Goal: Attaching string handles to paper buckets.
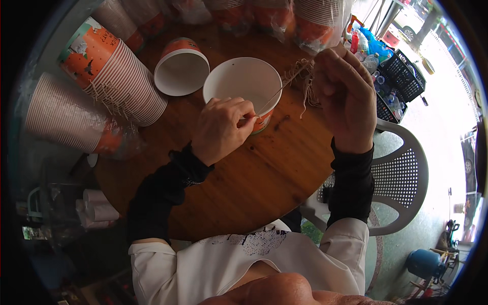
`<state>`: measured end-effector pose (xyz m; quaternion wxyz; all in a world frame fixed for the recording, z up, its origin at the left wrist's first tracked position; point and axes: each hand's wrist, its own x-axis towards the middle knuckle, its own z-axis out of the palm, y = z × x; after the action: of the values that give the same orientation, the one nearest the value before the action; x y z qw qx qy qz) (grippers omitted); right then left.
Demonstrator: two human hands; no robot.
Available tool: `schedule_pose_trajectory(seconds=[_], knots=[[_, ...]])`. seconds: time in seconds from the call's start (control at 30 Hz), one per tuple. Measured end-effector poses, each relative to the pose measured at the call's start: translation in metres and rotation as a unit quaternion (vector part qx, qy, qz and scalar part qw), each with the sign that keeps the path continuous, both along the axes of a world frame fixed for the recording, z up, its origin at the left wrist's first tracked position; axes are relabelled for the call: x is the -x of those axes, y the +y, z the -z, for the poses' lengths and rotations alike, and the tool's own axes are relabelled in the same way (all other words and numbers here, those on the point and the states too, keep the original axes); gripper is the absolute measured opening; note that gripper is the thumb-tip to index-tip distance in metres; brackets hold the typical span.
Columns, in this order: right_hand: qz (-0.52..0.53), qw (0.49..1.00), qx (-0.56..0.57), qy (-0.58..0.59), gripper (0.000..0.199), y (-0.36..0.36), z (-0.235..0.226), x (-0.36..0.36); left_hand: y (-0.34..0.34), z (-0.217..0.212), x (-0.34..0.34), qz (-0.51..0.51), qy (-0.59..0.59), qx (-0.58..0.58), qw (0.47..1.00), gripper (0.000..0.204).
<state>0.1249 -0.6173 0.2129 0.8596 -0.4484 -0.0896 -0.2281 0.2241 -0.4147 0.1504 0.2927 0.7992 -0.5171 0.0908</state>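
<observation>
A thin beige string (275, 96) runs taut across the opening of a white-lined paper bucket (223, 81). My left hand (222, 127) pinches one part of it near the bucket's front rim. My right hand (351, 96), raised at the right, is closed with its fingertips together where the string leads; its exact grip is partly hidden. The bucket stands upright, with a bit of its orange printed outside showing below the rim. A loose bundle of similar strings (307, 99) lies on the table between the bucket and my right hand.
Another paper bucket (181, 73) lies tilted to the left. Nested bucket stacks (124, 76), one draped with strings, and plastic-wrapped stacks (317, 23) line the left and far sides of the round wooden table (244, 178). A plastic chair (401, 173) and black crates (401, 76) are at the right.
</observation>
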Motion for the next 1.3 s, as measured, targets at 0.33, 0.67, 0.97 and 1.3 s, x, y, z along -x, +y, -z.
schedule_pose_trajectory(seconds=[0.33,0.67,0.97,1.3], knots=[[0.255,0.748,0.599,0.126,0.018,-0.025,0.010,0.022,0.078,-0.022,-0.017,0.114,-0.046,-0.119,0.985,0.012],[0.157,0.982,-0.101,0.016,0.014,-0.033,0.071,-0.028,0.098,-0.020,-0.038,0.125,-0.131,-0.138,0.974,0.013],[-0.234,0.928,-0.285,0.051,0.028,-0.029,0.057,-0.021,0.110,-0.029,-0.041,0.094,-0.094,-0.093,0.987,0.026],[-0.351,0.901,-0.241,0.086,0.033,0.034,0.027,-0.027,0.026,-0.028,-0.016,0.159,0.492,0.133,0.846,0.031]])
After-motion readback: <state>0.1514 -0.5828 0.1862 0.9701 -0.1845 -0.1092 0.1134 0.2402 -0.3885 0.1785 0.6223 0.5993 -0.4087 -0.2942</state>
